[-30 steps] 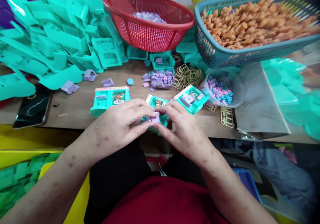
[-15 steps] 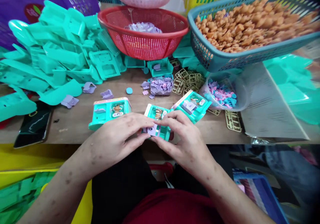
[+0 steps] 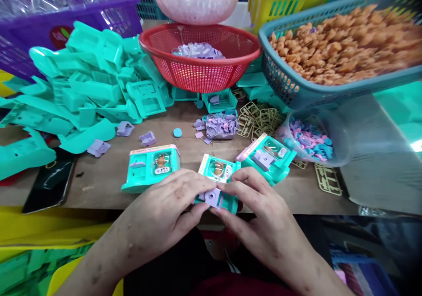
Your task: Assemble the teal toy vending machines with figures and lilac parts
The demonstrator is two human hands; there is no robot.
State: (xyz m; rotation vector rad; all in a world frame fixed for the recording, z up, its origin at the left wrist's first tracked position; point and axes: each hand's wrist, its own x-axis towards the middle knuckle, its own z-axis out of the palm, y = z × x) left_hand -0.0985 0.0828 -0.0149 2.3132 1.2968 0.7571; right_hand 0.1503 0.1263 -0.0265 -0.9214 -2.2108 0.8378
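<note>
Between my hands, at the table's front edge, is a teal toy housing (image 3: pixel 231 202) with a clear dome over a small brown figure. A purple plastic part (image 3: pixel 212 197) with a round hole sits on its lower face. My left hand (image 3: pixel 174 199) grips the housing's left side, fingers over the top and thumb below. My right hand (image 3: pixel 260 208) is closed around the right side, its fingertips against the purple part. A similar teal toy (image 3: pixel 140 173) stands to the left, and another teal toy (image 3: pixel 275 166) with a purple part fitted lies to the right, tilted.
A heap of teal shells (image 3: pixel 95 85) fills the back left, above a dark phone (image 3: pixel 49 181). A red basket (image 3: pixel 201 74), a blue-grey basket (image 3: pixel 290 96) of brown pieces, a clear tub (image 3: pixel 343 148) and a box of purple pieces (image 3: pixel 221 126) stand behind. Loose purple parts (image 3: pixel 99 147) lie at left.
The whole view has shifted, so everything sits lower and slightly further right. Both hands keep hold of the same toy housing, with the purple part still on it.
</note>
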